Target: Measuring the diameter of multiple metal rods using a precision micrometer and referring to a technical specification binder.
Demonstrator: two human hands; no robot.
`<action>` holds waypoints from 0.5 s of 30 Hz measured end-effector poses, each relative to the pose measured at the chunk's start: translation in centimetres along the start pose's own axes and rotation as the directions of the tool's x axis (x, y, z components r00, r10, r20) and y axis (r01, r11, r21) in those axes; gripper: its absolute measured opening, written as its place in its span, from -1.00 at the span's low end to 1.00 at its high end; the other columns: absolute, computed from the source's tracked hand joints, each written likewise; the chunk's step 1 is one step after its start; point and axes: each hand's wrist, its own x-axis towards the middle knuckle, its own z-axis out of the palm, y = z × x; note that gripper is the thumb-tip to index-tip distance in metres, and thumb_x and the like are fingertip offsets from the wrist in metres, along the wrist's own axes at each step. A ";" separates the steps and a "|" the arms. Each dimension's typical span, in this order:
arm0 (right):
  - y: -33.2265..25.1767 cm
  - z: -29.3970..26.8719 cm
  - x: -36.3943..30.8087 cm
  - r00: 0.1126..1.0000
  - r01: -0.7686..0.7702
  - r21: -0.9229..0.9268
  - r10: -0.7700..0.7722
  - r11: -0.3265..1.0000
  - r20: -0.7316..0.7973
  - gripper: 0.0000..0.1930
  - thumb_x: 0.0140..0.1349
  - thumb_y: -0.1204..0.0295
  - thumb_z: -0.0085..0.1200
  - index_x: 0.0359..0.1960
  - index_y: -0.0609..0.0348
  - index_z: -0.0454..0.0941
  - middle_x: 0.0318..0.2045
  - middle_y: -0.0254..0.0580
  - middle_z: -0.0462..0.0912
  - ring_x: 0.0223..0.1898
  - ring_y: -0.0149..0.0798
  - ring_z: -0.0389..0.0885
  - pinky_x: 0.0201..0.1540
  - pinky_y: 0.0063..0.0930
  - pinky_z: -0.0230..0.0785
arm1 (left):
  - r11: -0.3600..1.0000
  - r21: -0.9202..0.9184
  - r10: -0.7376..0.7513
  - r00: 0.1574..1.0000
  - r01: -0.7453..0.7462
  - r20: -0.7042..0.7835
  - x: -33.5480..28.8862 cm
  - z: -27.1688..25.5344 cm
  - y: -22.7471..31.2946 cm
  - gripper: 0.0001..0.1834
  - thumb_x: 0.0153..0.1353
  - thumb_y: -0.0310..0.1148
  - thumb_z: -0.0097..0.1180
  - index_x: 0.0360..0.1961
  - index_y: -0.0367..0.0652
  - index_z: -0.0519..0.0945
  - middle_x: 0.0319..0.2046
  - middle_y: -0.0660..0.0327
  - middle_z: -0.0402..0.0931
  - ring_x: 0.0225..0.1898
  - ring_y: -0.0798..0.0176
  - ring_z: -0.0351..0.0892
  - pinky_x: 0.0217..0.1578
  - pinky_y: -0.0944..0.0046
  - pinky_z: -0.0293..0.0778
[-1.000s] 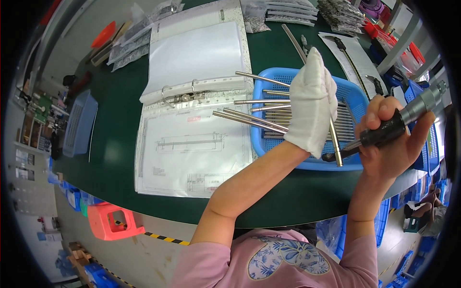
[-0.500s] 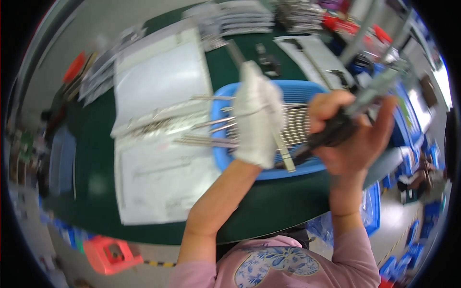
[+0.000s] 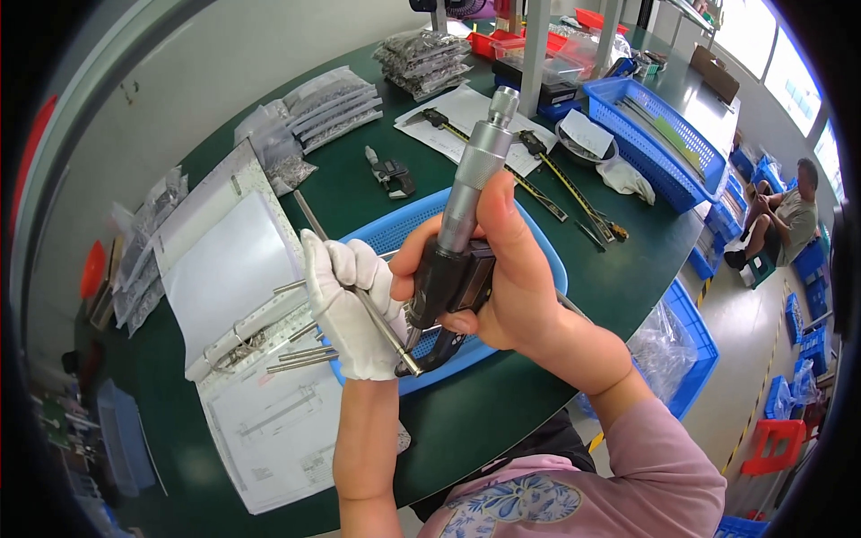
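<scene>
My left hand [image 3: 352,327], in a white glove, is closed around a thin metal rod [image 3: 384,325] that slants down toward me. In my bare right hand [image 3: 525,300] is a micrometer [image 3: 473,175] with a silver barrel and black body, its thimble pointing up and away. The rod's near end lies at the micrometer's curved frame, by the jaws; whether they touch it I cannot tell. Below both hands stands a blue plastic basket [image 3: 549,249], mostly hidden by them. Several more rods [image 3: 300,360] stick out over its left side.
An open binder [image 3: 238,255] with printed sheets lies at left. Behind are bagged parts [image 3: 332,108], a second small micrometer [image 3: 391,172] and calipers [image 3: 569,184]. A larger blue basket [image 3: 659,134] stands at far right. Farther off, a person [image 3: 789,211] sits low.
The view has turned to the right. My right hand has brought the micrometer from a rightward tilt to a steeper one, closer to my left hand. The rod stays in the glove.
</scene>
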 end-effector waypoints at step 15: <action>0.2 -0.6 0.2 0.998 0.023 0.163 -0.033 0.986 0.059 -0.28 0.17 -0.15 -0.54 -0.41 0.32 0.48 -0.51 -0.02 0.56 -0.61 -0.43 0.48 -0.81 -0.73 0.06 | 1.000 0.013 -0.024 0.997 0.023 0.074 -0.2 -0.1 0.1 -0.51 0.28 -0.05 -0.37 -0.76 -0.03 0.08 -0.78 0.36 0.00 -0.87 0.46 -0.11 -0.90 0.46 -0.16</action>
